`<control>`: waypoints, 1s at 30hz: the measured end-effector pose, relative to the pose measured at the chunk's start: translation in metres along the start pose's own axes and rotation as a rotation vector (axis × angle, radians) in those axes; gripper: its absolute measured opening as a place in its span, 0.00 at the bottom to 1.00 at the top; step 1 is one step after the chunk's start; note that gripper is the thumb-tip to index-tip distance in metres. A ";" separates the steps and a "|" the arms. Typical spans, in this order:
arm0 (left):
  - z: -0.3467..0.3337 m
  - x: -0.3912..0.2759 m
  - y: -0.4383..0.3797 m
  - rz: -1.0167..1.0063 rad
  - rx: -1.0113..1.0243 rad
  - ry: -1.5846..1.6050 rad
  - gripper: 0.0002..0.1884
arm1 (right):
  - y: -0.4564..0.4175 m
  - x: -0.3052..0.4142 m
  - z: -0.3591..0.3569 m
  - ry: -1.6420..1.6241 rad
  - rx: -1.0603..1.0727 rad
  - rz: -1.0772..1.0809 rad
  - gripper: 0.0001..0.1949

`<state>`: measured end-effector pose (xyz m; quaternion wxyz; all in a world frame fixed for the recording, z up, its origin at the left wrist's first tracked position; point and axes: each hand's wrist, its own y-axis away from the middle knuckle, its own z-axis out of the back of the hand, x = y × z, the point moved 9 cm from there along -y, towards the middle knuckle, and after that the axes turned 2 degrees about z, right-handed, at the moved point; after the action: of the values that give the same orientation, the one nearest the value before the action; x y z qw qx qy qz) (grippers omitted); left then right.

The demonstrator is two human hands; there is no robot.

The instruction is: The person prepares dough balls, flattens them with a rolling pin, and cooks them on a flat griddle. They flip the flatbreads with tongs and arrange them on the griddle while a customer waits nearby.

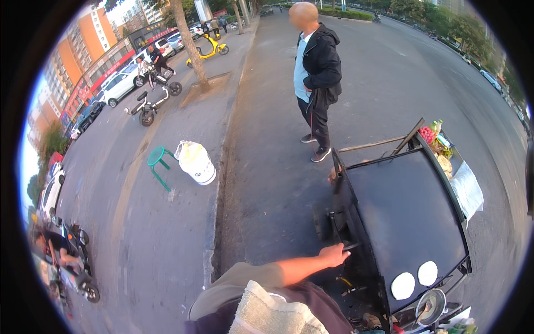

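Observation:
My left hand (334, 255) reaches across from the left, its fingers closed around a thin grey handle (352, 246) at the near side of a cart. What the handle belongs to is hard to make out. Beside it lies a large flat black griddle plate (411, 208) in a metal frame. Two round white dough discs (403, 286) (427, 273) rest at the plate's lower end. Below them sits a round metal pan (431, 308) with a utensil in it. My right hand is out of view. A beige towel (271, 311) hangs over my front.
A person (319, 75) in a dark jacket stands beyond the cart. Food and bottles fill a side tray (443, 154). On the pavement past the kerb (221, 200) are a white bucket (196, 163), a green stool (156, 155) and parked scooters (150, 104).

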<state>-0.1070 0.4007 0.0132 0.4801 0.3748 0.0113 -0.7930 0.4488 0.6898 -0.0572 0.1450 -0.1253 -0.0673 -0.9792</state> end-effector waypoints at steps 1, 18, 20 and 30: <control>-0.001 -0.006 0.000 0.004 0.040 -0.009 0.29 | -0.002 -0.033 0.002 0.035 -0.074 0.010 0.23; -0.004 0.006 -0.002 -0.041 0.143 0.002 0.28 | 0.008 0.057 0.148 0.151 -0.012 0.258 0.21; 0.000 0.011 0.004 -0.023 0.170 0.013 0.28 | 0.021 0.053 0.160 0.087 -0.129 0.251 0.21; 0.027 0.085 0.074 -0.027 0.256 0.043 0.27 | 0.193 0.090 0.271 0.283 -0.355 -0.023 0.17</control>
<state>-0.0879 0.2863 0.0066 0.4175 0.4496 -0.0746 -0.7861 0.4847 0.5286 0.2448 0.1173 -0.0094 0.1256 -0.9851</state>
